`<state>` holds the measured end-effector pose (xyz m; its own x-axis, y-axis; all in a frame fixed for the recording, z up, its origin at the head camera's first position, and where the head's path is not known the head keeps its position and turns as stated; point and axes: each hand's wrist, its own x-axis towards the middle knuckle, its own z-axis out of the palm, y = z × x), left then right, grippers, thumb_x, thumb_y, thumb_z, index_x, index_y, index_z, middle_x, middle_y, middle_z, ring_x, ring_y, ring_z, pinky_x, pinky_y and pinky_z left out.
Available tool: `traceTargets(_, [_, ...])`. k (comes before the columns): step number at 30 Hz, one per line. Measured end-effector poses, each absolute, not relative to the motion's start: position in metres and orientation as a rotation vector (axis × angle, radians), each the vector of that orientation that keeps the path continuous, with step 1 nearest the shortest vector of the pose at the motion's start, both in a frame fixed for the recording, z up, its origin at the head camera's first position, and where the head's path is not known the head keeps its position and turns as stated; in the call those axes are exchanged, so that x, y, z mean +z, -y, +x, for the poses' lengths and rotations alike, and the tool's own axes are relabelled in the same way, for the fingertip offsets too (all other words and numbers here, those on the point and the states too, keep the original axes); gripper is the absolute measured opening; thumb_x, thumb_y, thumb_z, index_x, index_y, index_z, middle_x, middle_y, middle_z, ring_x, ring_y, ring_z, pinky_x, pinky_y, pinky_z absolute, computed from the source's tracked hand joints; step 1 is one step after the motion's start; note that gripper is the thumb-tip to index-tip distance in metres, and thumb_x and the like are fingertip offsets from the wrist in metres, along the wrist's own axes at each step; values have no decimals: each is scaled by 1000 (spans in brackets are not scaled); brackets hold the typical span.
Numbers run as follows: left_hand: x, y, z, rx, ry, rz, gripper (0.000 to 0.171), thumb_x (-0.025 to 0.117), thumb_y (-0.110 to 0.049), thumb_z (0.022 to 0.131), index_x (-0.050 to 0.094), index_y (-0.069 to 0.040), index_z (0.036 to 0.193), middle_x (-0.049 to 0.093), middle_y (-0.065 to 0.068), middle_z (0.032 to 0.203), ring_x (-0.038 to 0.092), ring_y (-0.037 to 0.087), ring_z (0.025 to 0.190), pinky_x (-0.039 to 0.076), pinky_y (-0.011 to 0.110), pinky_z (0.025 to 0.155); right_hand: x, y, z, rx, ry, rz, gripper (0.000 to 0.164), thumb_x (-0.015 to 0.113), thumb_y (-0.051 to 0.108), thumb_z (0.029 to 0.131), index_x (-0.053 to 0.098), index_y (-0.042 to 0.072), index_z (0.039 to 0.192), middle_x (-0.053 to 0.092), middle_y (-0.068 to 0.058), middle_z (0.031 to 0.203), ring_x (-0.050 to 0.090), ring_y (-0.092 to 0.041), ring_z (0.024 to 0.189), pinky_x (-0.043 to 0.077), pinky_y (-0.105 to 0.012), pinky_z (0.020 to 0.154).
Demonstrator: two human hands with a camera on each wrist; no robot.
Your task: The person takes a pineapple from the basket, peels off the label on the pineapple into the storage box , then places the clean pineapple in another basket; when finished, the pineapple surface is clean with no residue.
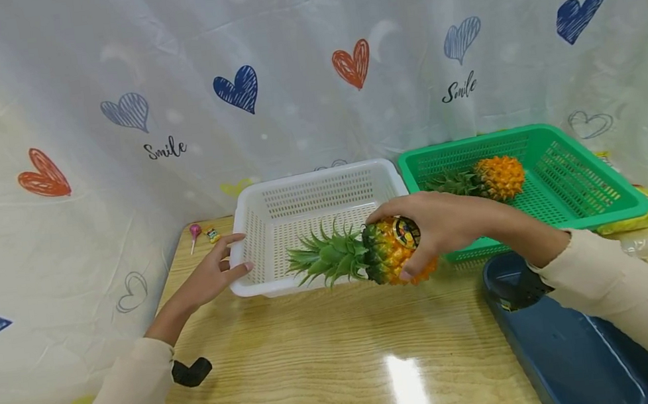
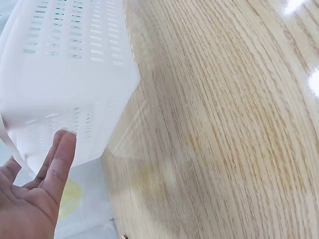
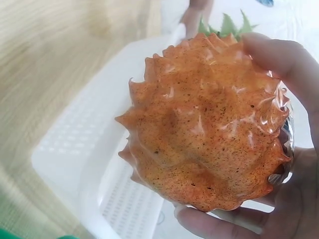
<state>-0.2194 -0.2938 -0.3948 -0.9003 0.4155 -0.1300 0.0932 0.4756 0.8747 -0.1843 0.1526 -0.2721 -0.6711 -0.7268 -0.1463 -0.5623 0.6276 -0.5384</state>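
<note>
- A pale curtain (image 1: 292,25) printed with hearts and "Smile" backs my wood-grain table (image 1: 317,356).
- My right hand (image 1: 442,218) curls round a pineapple (image 1: 389,258) by its body, probably because the leafy crown is awkward to grip; it lies sideways above the white basket's (image 1: 309,176) near rim, crown leftward.
- My left hand (image 1: 209,280), fingers mostly straight, touches that basket's left side, perhaps steadying it.
- Beyond, another pineapple (image 1: 500,178) lies in the green basket (image 1: 476,142).
- Only the head view shows the held fruit's round label; my right wrist view shows its spiky base, my left the basket's outer wall.
</note>
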Motion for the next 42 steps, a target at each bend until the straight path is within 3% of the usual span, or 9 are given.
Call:
traceTargets(11, [-394,294,-219,1400,-2400,433,71,61,-22,102,19,-9,157,43,30,145,56,46,125,58,42,85,-278,-150,-154,-657,-2463,-984,87,85,51,74,49,24,148,52,0,147,55,-25,127,50,-47,95])
traceTargets(17, [-393,293,-218,1405,-2395,441,72,61,-22,102,18,-8,158,43,32,143,57,47,123,59,38,83,-287,-149,-142,-625,-2444,-976,86,85,52,72,50,28,147,55,1,141,59,-19,113,51,-41,83])
traceTargets(27, [-396,294,-220,1407,-2392,424,73,62,-22,102,18,-10,158,43,31,144,57,48,124,59,37,82,-300,-150,-135,-653,-2409,-946,85,85,53,72,51,27,146,54,-1,143,58,-26,121,52,-46,85])
traceTargets(36, [-397,294,-220,1423,-2383,419,72,62,-21,102,18,-10,158,42,31,143,57,49,124,59,37,82,-313,-150,-132,-685,-2372,-934,83,84,50,73,52,26,146,57,0,137,62,-17,105,53,-38,76])
traceTargets(42, [-396,293,-221,1425,-2382,428,72,62,-21,102,19,-9,158,43,30,142,58,47,123,59,37,81,-324,-148,-132,-655,-2379,-950,84,85,50,71,52,26,145,55,0,143,61,-21,114,52,-40,80])
